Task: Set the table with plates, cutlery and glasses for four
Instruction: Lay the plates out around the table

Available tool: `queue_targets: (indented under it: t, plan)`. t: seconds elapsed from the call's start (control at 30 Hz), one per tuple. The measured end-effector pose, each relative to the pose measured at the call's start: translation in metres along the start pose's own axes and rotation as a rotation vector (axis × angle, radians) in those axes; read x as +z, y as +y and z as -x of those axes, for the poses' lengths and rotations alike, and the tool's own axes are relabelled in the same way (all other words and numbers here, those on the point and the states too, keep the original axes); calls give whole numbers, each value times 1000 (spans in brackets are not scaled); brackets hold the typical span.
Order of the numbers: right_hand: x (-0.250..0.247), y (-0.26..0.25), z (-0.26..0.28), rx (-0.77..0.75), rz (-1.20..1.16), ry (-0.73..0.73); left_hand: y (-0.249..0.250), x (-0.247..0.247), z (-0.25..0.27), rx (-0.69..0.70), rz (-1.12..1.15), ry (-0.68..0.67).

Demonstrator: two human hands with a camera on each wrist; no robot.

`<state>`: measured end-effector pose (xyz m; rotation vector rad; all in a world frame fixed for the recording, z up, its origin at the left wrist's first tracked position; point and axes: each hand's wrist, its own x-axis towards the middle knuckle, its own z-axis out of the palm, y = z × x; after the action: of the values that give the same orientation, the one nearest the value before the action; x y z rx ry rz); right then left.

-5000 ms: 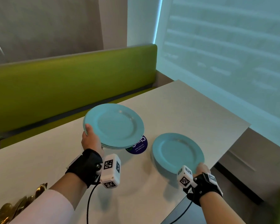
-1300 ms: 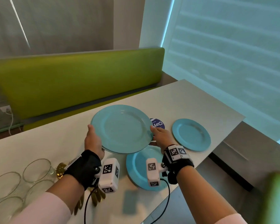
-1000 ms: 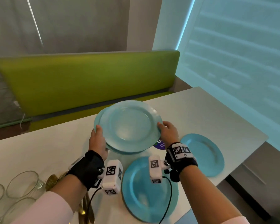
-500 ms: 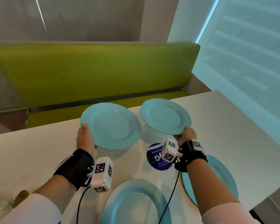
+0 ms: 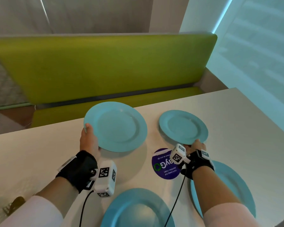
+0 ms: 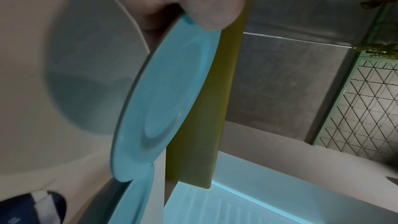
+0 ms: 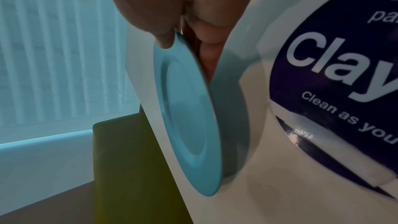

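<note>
My left hand [image 5: 88,138] grips the near-left rim of a light blue plate [image 5: 116,126], held just above the white table [image 5: 39,151] near its far edge; in the left wrist view the thumb lies on the rim of this plate [image 6: 170,101]. My right hand [image 5: 195,145] pinches the near rim of a second blue plate [image 5: 183,126], low over the far right of the table; the right wrist view shows that plate [image 7: 187,125] slightly above the surface. Two more blue plates lie flat near me, one at the front centre [image 5: 138,208] and one at the front right [image 5: 233,181].
A round dark blue sticker [image 5: 164,164] lies on the table between the plates. Gold cutlery [image 5: 13,205] shows at the bottom left edge. A green bench [image 5: 105,66] runs behind the table's far edge. A window blind [image 5: 261,38] fills the right.
The stack of plates has been split: one plate in each hand, carried away from me toward the far side. The right-hand plate has sunk closer to the table since half a second ago.
</note>
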<state>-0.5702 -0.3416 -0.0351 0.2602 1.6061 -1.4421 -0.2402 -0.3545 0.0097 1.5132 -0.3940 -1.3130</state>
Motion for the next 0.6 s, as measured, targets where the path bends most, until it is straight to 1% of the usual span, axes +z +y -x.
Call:
queue_targets:
  t: [0.03, 0.07, 0.17, 0.3, 0.37, 0.53, 0.57, 0.6]
  plan:
    - [1, 0, -3, -14, -28, 15, -1, 0, 0, -5, 0, -1]
    - [0, 1, -8, 9, -32, 10, -3, 1, -1, -7, 0, 1]
    - [3, 2, -14, 87, -56, -55, -5, -1, -3, -11, 2, 9]
    - [4, 6, -19, 76, 28, -90, -4, -2, -4, -14, 13, 1]
    - [5, 4, -18, 75, 29, -97, -4, -4, -4, -11, 21, 6]
    - [1, 3, -45, -47, 65, -40, 0, -5, 0, -9, 43, 4]
    - [1, 2, -38, -39, 103, -24, 1, -5, 1, -10, 45, 2]
    - [3, 1, -25, -43, 190, 14, 1, -5, 2, -12, 44, 0]
